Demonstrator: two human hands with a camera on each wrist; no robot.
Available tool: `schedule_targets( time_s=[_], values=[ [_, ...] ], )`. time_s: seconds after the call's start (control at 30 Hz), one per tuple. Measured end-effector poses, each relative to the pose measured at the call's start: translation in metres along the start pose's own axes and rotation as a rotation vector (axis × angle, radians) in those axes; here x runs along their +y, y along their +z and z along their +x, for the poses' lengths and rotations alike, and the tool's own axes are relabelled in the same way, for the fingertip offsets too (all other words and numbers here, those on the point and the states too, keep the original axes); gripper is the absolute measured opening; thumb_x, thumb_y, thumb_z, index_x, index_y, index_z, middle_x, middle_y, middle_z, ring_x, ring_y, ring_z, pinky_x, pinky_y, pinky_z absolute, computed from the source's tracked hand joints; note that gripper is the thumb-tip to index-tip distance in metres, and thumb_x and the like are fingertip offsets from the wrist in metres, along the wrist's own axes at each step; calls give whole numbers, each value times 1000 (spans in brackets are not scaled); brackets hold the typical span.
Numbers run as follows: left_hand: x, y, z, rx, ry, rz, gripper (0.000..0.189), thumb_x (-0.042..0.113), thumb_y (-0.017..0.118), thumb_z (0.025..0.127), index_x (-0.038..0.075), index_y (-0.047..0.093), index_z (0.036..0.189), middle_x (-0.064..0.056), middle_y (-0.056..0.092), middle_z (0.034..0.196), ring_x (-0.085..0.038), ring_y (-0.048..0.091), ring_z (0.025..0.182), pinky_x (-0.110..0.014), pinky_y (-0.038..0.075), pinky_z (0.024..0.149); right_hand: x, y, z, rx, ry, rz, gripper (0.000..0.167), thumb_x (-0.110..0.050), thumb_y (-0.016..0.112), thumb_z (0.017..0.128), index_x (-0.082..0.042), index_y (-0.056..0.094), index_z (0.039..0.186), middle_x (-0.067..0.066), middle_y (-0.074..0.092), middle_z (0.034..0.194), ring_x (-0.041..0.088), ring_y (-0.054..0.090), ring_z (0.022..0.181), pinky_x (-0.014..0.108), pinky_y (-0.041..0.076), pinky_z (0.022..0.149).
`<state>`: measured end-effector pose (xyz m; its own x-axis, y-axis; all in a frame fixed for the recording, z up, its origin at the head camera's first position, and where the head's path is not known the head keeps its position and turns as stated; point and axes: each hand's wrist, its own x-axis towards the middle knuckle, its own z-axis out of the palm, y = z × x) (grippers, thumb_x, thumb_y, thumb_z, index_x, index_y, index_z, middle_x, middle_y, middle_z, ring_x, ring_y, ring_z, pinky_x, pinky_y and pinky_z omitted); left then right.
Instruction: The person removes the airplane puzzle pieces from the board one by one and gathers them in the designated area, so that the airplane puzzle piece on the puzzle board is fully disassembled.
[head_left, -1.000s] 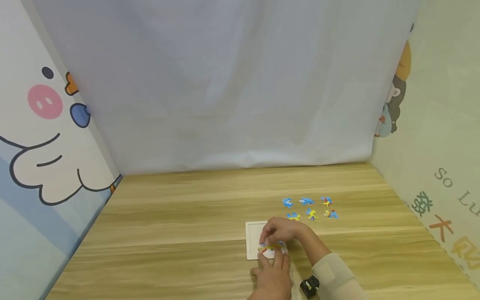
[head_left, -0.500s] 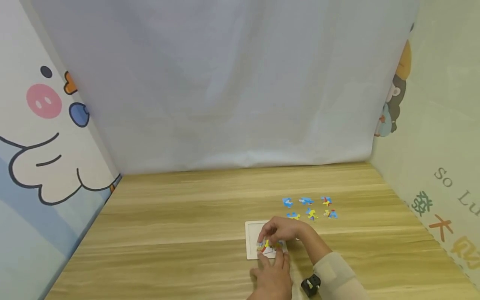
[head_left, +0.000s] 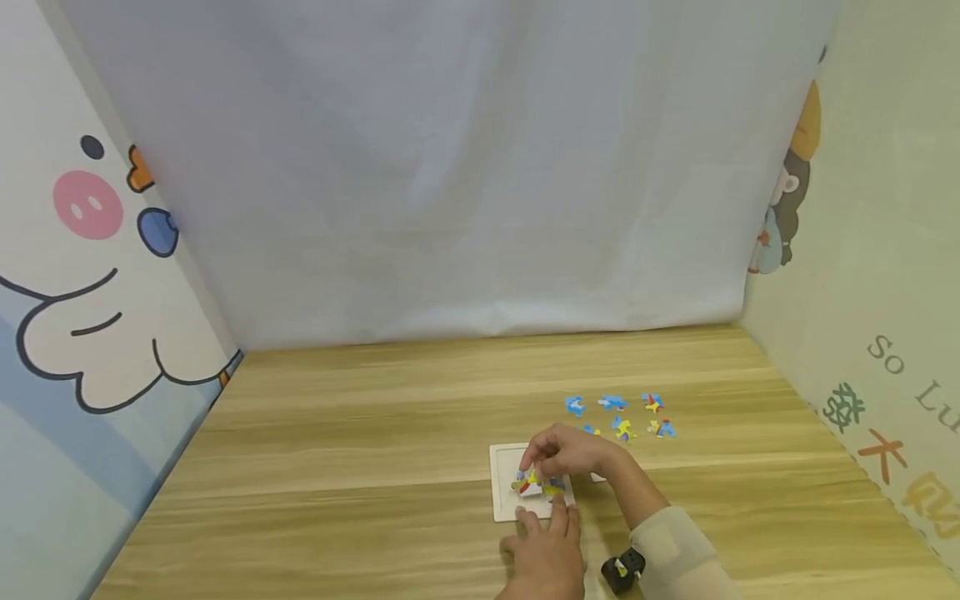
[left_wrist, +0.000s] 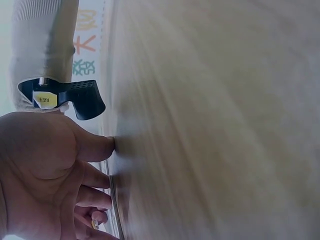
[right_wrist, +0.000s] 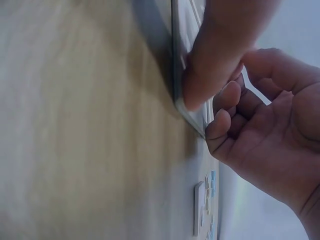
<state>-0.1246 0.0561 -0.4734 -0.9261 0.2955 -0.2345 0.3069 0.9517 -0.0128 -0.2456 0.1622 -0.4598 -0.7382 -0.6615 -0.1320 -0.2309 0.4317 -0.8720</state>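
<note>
A white square puzzle tray lies on the wooden table in the head view, its raised rim around a flat recess. My left hand rests its fingertips on the tray's near edge, fingers spread and fairly straight. From the far right, my right hand reaches over the tray and pinches a colourful jigsaw piece, partly covered by the fingers. More yellow and blue puzzle printing shows beside it in the tray. In the right wrist view, the tray edge stands close to the curled fingers of that hand.
Several loose blue and yellow jigsaw pieces lie in two rows beyond the tray, to the right. A flat white item lies near them in the right wrist view. A black wrist camera sits at the right sleeve.
My right hand has shifted slightly away from my body with the jigsaw piece, baring more of the tray's near part. The left hand has stayed at the near edge.
</note>
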Motion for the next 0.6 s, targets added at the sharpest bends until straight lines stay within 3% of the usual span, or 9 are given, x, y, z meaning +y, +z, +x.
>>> schedule_targets(
  time_s=[0.33,0.47,0.6],
  values=[
    [-2,0,-3,22,14,24,63,51,58,85,26,39,139,7,30,145,-32,36,117,-53,46,72,-2,-8,-14,51,-28,27,15,0,61,82,-2,68,96,1,55,74,13,47,69,26,40,61],
    [-5,-1,-4,29,42,27,64,51,59,85,24,39,140,6,30,145,-30,37,115,-52,47,72,-3,-15,-27,99,-4,61,15,0,60,84,-2,67,97,4,58,79,12,44,62,20,34,46],
    [-6,-3,-4,15,58,19,65,52,58,85,26,39,141,7,31,145,-28,38,114,-51,48,71,2,-22,-39,113,8,97,15,0,57,86,1,65,99,8,62,85,13,45,60,20,32,44]
  ],
)
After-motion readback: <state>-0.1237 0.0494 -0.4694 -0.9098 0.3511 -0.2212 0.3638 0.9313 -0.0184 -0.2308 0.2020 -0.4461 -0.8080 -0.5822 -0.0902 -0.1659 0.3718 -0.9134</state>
